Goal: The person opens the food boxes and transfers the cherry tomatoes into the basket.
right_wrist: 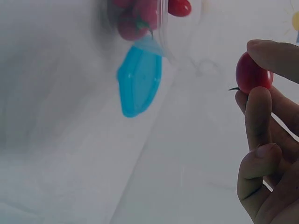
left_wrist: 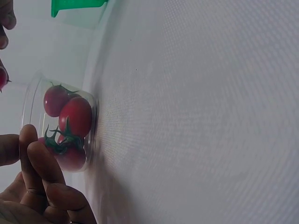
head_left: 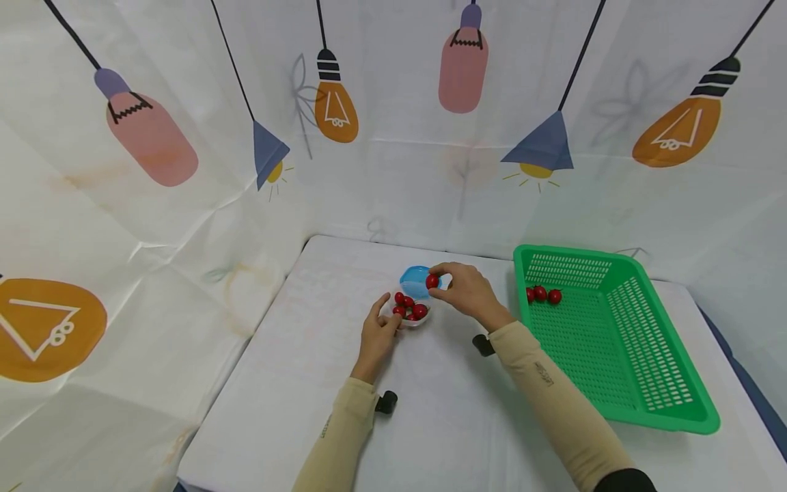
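Bare left hand [head_left: 376, 338] and bare right hand [head_left: 470, 294], with long beige sleeves [head_left: 344, 437], lightly creased; small dark print [head_left: 544, 373] marks each one; a stubby black block [head_left: 387, 402] juts from each sleeve's end, and black fabric [head_left: 625, 480] edges the right one

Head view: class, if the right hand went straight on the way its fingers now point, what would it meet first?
The blue lid, probably, for the right hand and its pinched tomato, though they may pass above it: depth is unclear.
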Demonstrator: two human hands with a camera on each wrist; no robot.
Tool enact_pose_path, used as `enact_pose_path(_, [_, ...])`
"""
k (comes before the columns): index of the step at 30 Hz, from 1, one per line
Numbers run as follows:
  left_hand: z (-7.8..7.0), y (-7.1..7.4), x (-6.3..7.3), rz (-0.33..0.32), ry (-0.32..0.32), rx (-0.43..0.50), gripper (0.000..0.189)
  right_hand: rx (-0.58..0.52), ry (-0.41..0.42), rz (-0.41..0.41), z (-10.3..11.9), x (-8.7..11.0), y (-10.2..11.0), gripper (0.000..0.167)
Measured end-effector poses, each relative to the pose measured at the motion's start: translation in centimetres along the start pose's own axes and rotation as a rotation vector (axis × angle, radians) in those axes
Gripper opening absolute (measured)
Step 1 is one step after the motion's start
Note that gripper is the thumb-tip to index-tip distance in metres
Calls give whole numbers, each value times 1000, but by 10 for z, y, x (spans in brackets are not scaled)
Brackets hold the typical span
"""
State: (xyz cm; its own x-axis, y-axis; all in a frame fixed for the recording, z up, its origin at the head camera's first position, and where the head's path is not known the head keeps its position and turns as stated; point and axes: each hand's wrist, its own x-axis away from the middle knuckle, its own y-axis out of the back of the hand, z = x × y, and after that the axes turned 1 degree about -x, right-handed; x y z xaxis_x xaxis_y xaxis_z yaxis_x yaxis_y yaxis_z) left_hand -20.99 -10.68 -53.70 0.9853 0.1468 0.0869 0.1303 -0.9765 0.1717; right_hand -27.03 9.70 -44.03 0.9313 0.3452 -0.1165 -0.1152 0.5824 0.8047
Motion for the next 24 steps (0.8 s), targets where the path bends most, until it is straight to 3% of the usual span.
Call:
enact_pose_path(12, [-1,-1,0,-4,3,4,55,-24,-45,-122,-10,8,42,46])
enact_pose_path(24, [2,-1,-2,-10,18,-3,56,-75,-46,-208,-41,23,73,49])
